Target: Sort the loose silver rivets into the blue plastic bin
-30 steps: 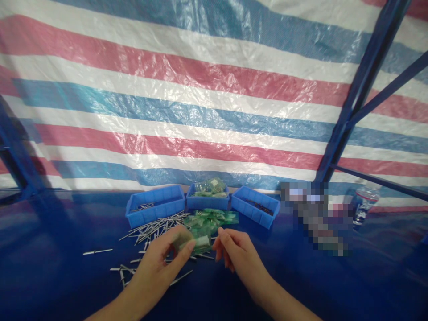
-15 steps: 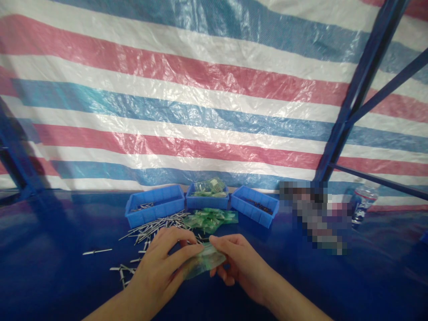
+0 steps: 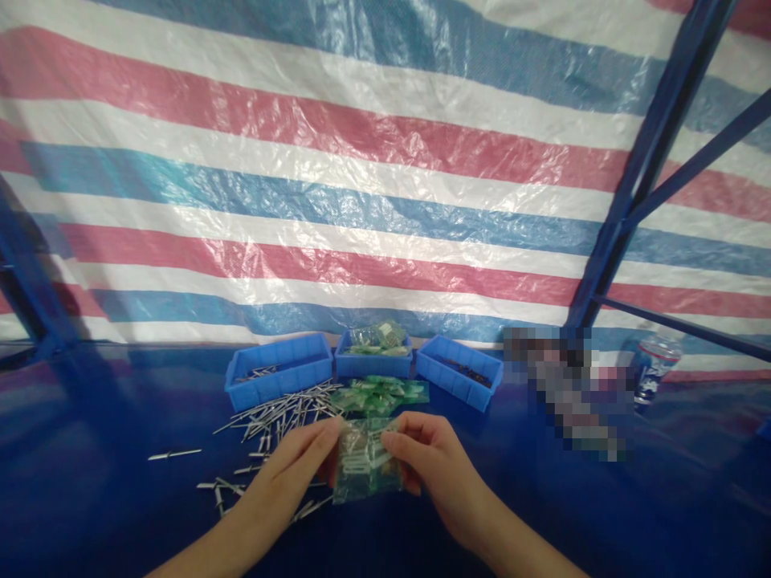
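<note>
Between my two hands is a clear greenish plastic bag [image 3: 365, 470] with pale, rod-like pieces inside. My left hand [image 3: 310, 449] pinches its left edge between thumb and fingers. On the other side, my right hand [image 3: 425, 449] grips the upper right edge, thumb on top. Just beyond the bag lies a pile of similar green plastic bags [image 3: 379, 393]. Loose metal pop rivets [image 3: 289, 409] are heaped beyond my left hand, and more are scattered beside and partly under my left forearm.
Three blue bins stand along the back: the left bin [image 3: 280, 385] holds a few rivets, the middle bin [image 3: 373, 365] filled bags, the right bin [image 3: 449, 381] small dark pieces. A plastic bottle [image 3: 655, 369] stands at right by a blurred-out patch. One rivet [image 3: 174, 454] lies far left.
The bag, formerly folded and tilted between my fingers, now faces me spread flat with its contents showing. My left hand has shifted to its left edge.
</note>
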A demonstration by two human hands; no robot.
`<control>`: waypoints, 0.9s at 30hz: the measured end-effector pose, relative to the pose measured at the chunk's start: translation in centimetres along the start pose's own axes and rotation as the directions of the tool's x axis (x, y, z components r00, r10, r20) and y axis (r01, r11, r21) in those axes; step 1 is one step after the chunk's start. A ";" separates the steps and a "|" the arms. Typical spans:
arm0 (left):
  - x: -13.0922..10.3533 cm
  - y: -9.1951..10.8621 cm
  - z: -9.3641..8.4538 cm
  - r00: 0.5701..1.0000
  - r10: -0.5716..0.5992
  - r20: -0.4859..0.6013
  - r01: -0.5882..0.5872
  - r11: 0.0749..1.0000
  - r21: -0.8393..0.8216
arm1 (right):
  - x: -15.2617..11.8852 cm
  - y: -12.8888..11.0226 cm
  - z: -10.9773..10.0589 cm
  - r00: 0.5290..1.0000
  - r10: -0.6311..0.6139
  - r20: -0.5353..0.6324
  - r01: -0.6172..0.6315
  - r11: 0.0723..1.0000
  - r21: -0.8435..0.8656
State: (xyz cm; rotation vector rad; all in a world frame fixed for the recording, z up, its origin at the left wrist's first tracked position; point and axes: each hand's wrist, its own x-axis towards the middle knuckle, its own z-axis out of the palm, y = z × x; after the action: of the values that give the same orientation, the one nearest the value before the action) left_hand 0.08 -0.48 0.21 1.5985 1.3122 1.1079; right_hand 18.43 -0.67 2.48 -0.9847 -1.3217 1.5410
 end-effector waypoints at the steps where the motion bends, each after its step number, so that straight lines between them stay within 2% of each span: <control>1: 0.1 -0.2 0.1 0.997 -0.037 0.063 0.042 0.997 -0.065 | 0.0 0.0 0.0 1.000 -0.007 0.003 0.007 1.000 -0.006; 4: 0.1 -0.6 0.5 0.983 -0.056 0.176 0.080 0.988 -0.130 | 0.0 0.1 0.0 0.999 -0.040 0.008 0.040 0.999 -0.026; 12: -0.4 -0.4 0.6 0.976 0.030 0.218 -0.018 0.998 -0.058 | 0.2 0.6 -0.1 0.992 -0.093 0.085 0.098 0.994 -0.055; 16: -0.2 -0.8 0.6 0.980 0.073 0.187 -0.079 0.997 0.025 | 0.2 0.7 0.0 0.991 -0.095 0.090 0.103 0.990 -0.093; 27: -0.2 -1.2 0.5 0.990 0.054 0.134 -0.067 0.993 0.098 | 0.5 1.1 0.1 0.994 -0.073 0.081 0.087 0.980 -0.179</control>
State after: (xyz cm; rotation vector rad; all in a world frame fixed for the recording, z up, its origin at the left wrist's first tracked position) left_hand 0.14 -0.51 -1.09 1.7659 1.2583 0.9673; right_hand 18.03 -0.37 1.35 -0.9820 -1.5585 1.4261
